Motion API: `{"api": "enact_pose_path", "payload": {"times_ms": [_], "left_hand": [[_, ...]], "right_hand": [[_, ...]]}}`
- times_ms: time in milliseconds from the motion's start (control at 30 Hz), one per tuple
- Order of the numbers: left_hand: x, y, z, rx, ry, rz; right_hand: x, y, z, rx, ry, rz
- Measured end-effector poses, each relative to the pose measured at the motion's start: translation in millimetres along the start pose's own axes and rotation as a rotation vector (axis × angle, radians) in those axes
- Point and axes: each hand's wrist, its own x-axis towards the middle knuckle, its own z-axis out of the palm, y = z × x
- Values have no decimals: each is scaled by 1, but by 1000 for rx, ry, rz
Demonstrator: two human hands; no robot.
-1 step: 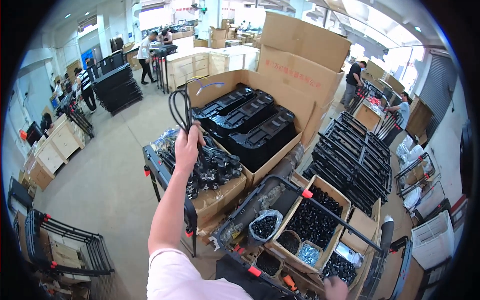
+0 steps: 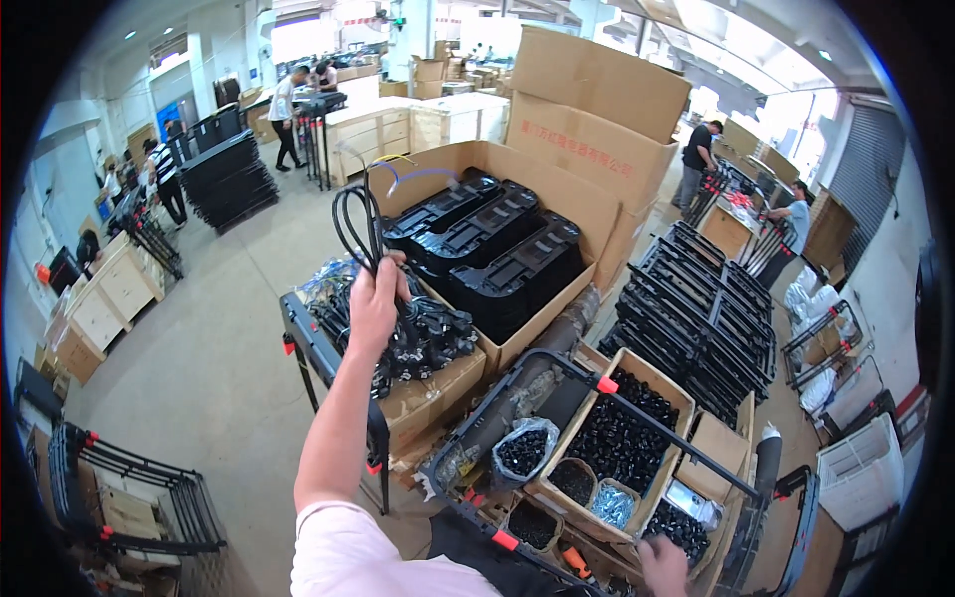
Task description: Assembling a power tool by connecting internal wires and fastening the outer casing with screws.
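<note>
My left hand is raised in the middle, closed around a looped black power cord. Loose yellow and blue wire ends stick up from the cord's top. Below that hand, a pile of similar black cords lies on a cardboard box. At the lower right, my right hand is beside a compartment of small black parts. Its fingers look loosely bent and apart, and no object shows in them, though the picture is small there. A black frame with red clips crosses above the parts bins.
Beyond the cords stands an open carton holding black moulded housings. Stacked black frames stand to the right. A wooden bin of black parts, a bag of black pieces and silver screws sit in front. Several people work farther back.
My right hand has shifted slightly up toward the compartment of black parts. The left hand still holds the cord; the whole view has moved a little.
</note>
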Motion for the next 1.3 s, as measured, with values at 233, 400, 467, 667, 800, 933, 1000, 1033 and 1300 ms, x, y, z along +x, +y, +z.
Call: {"api": "enact_pose_path", "payload": {"times_ms": [233,400,467,667,800,933,1000,1033,1300], "left_hand": [[-133,18,96,-110,-417,-242],[-225,10,154,223,-582,-34],[-244,20,175,394,-615,190],[-281,11,193,449,-767,38],[-296,5,208,362,-872,-97],[-304,7,225,379,-932,4],[-315,0,231,393,-1005,-17],[-319,-2,234,418,-1059,-52],[-352,-5,255,182,-1333,-676]], "right_hand": [[60,-196,-38,563,97,-801],[92,-232,-42,785,-120,-438],[109,-216,-21,894,-13,-375],[115,-175,-9,1167,203,-122],[123,-148,-10,1173,166,-1],[125,-123,-4,1099,135,100],[127,-108,5,1131,103,145],[129,-99,17,1164,184,140],[147,-27,43,1850,491,558]]}}
